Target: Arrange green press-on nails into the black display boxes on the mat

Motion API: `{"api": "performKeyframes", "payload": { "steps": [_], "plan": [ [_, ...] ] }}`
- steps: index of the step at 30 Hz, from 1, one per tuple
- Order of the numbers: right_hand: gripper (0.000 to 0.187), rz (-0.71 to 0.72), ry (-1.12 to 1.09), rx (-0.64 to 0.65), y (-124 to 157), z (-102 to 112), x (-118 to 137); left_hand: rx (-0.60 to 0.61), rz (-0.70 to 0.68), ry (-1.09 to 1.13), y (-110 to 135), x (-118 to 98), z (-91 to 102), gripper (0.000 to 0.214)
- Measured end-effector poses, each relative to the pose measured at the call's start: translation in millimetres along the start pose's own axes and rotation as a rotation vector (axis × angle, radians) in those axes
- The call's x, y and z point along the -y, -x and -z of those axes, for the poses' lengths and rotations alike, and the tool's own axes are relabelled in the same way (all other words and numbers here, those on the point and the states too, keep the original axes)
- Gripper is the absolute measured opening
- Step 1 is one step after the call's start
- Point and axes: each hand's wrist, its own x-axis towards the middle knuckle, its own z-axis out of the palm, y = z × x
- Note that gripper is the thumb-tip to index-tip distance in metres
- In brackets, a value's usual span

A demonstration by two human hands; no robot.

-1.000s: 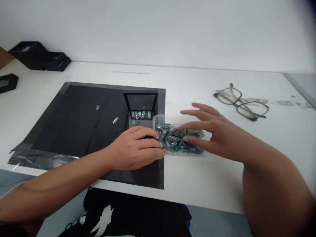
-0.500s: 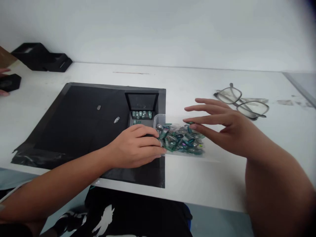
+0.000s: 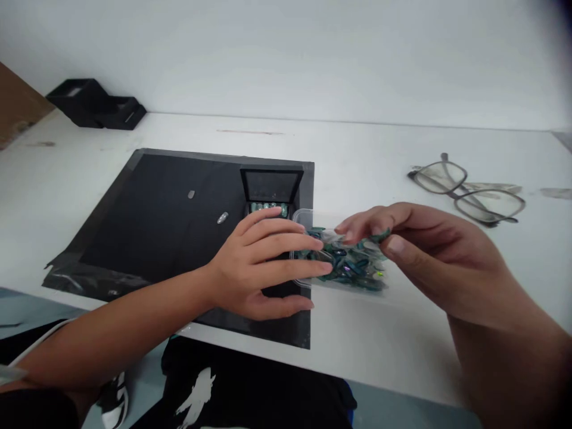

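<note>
A clear plastic tub point(image 3: 304, 213) stands across the right edge of a black mat point(image 3: 143, 220), heaped with glossy green and silver press-on nails point(image 3: 351, 268). My left hand point(image 3: 263, 265) reaches over the tub's left side, fingers spread, with nothing visible in it. Above the right part of the tub, my right hand point(image 3: 433, 256) pinches one green press-on nail point(image 3: 381, 236) between thumb and finger. Behind my left fingers, a small black case point(image 3: 273, 186) has its lid up. A row of green nails point(image 3: 270, 207) shows inside; its lower part is hidden by my hand.
On the mat lie a silver nail point(image 3: 222, 218) and a small grey piece point(image 3: 191, 195). Eyeglasses point(image 3: 456, 195) rest on the white table point(image 3: 357, 161) at the right. Black boxes point(image 3: 98, 106) stand at the back left, beside a brown surface point(image 3: 20, 107).
My left hand has spread its fingers and moved right over the tub. My right hand has curled inward, still pinching a green nail. The view has shifted; another person's hand has left the left edge.
</note>
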Motion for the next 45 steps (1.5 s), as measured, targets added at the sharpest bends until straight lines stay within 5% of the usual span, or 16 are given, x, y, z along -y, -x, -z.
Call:
{"api": "performKeyframes", "payload": {
  "steps": [7,14,18,22,26,39,45],
  "plan": [
    [0.008,0.008,-0.032,0.162,7,-21,12,-0.11,0.069,0.064,-9,-3,-0.1,0.045],
    [0.006,-0.016,0.039,0.444,2,-30,16,-0.093,-0.027,0.249,-13,-5,4.7,0.017],
    [0.01,0.034,0.119,0.364,1,-32,15,-0.082,-0.011,0.256,-13,-5,13.8,0.013],
    [0.029,0.157,0.527,0.301,4,-27,10,-0.121,-0.03,0.156,-10,1,29.4,0.009],
    [0.012,0.251,0.808,0.265,5,-17,2,-0.232,-0.131,-0.056,-5,10,42.9,0.007],
    [0.021,0.182,0.954,0.088,0,4,-14,-0.443,-0.19,-0.089,-2,29,37.5,0.002],
    [0.021,0.122,0.995,0.049,-2,9,-18,-0.378,-0.152,-0.145,0,30,34.7,0.002]
  ]
}}
